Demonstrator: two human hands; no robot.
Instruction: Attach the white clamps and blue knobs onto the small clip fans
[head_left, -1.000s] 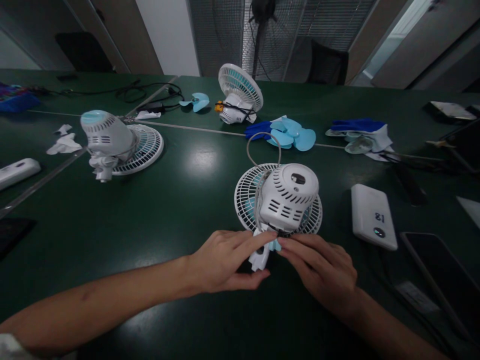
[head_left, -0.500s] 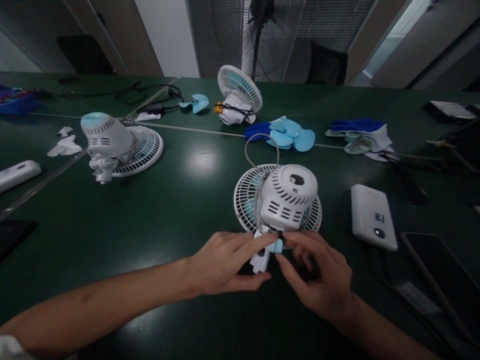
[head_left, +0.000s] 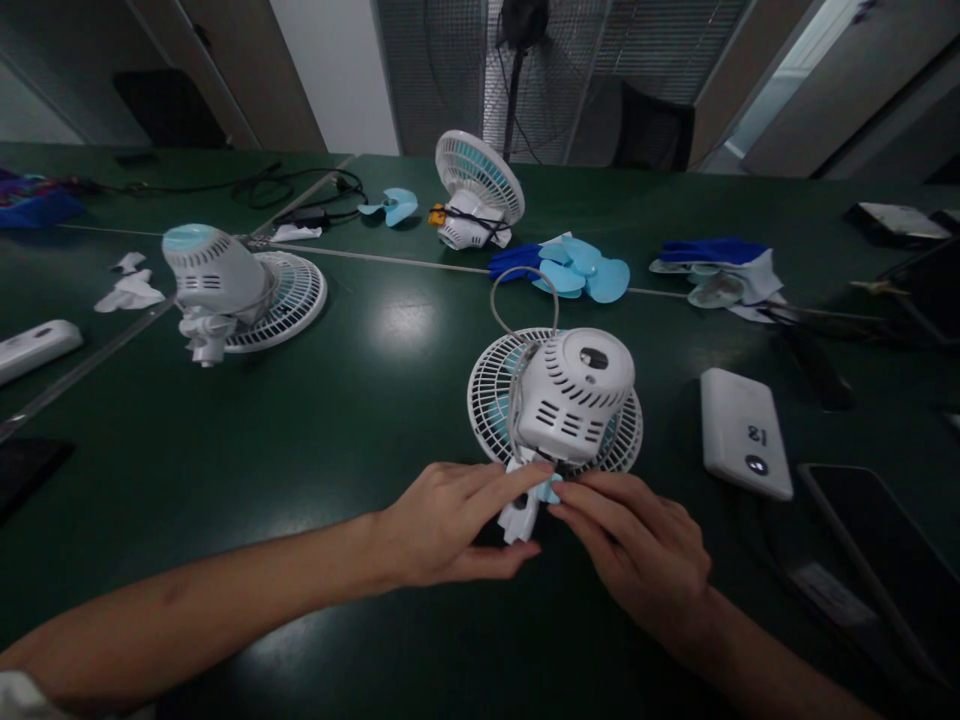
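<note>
A small white fan [head_left: 574,390] lies face down on the green table, its round grille against the surface and its motor housing up. The white clamp bracket [head_left: 519,515] at its near side is held by my left hand [head_left: 454,525], with fingers over the top and thumb below. My right hand [head_left: 637,545] pinches a light blue knob [head_left: 550,489] on that bracket between thumb and fingertips. A grey cord loop [head_left: 525,270] rises behind the housing. The inner side of the bracket is hidden by my fingers.
Another face-down fan [head_left: 217,280] lies at the left, and a third fan [head_left: 480,190] stands at the back. Light blue fan blades [head_left: 589,270] rest on a blue glove behind my work. On the right are a white power bank [head_left: 746,432] and a dark phone [head_left: 877,550].
My right hand's fingers have drawn closer together on the blue knob, which has turned slightly. My left hand and the fan stay nearly in place.
</note>
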